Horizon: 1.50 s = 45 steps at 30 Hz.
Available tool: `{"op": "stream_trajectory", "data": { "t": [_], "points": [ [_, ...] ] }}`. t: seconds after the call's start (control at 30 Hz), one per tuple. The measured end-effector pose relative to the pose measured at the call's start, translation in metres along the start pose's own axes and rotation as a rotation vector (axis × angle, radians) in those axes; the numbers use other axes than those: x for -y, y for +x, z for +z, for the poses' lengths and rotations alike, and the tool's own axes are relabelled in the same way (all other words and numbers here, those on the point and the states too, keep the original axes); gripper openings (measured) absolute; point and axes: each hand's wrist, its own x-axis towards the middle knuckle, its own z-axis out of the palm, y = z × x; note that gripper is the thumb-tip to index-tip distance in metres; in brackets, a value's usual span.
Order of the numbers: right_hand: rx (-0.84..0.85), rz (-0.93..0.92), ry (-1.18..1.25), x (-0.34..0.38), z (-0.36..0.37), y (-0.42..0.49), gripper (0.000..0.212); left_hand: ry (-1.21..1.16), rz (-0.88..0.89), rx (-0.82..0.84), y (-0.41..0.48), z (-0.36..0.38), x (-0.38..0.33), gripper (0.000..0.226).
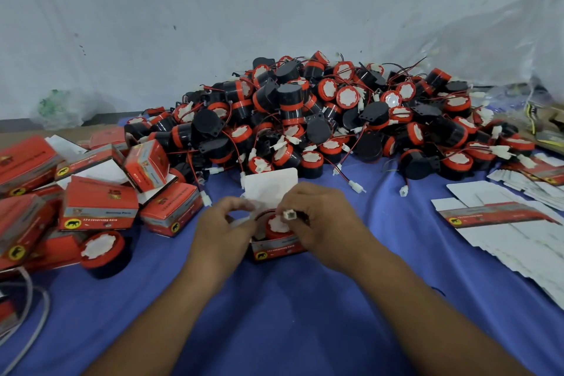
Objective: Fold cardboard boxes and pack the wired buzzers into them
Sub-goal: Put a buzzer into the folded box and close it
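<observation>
1. The box (276, 249) sits between my hands, lid up, buzzer (278, 226) inside.
2. My left hand (221, 229) pinches its side flap; my right hand (320, 223) pinches the white connector (289, 214) over the buzzer.
3. Box front: black animal on a yellow badge (261, 255) (lettering too blurred to read).

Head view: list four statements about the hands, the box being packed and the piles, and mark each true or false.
1. The right hand pinches a white connector. True.
2. A buzzer sits in the open box. True.
3. The box's lid is closed. False: its white flap stands open.
4. The flat cartons lie on the left. False: they lie on the right; folded boxes are on the left.
</observation>
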Motion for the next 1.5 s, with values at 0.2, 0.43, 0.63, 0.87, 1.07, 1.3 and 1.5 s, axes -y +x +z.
{"op": "stream_trajectory", "data": {
  "t": [0.2,0.43,0.63,0.87,1.07,1.3,1.5],
  "points": [
    [0.049,-0.083,0.104,0.008,0.004,-0.003,0.014,-0.212,-0.34,0.016,0.009,0.004,0.0,0.033],
    [0.054,0.034,0.136,0.008,0.015,-0.004,0.019,-0.19,-0.289,0.056,0.006,0.005,-0.003,0.017],
    [0.084,0.102,0.058,0.012,0.021,-0.001,0.014,-0.397,-0.239,0.103,0.002,0.003,0.002,0.013],
    [0.163,0.182,0.023,0.009,0.013,0.003,0.017,-0.599,-0.188,-0.027,0.003,0.005,0.004,0.035],
    [0.211,0.125,0.154,0.011,0.008,0.001,0.021,-0.592,-0.048,0.043,-0.002,0.006,0.004,0.018],
    [-0.03,0.463,0.137,0.015,0.02,0.013,0.01,-0.18,0.193,0.069,-0.006,0.007,0.005,0.011],
    [0.097,0.313,-0.06,0.02,0.024,0.02,0.021,-0.282,0.135,0.121,-0.004,0.005,0.006,0.025]
  ]
}}
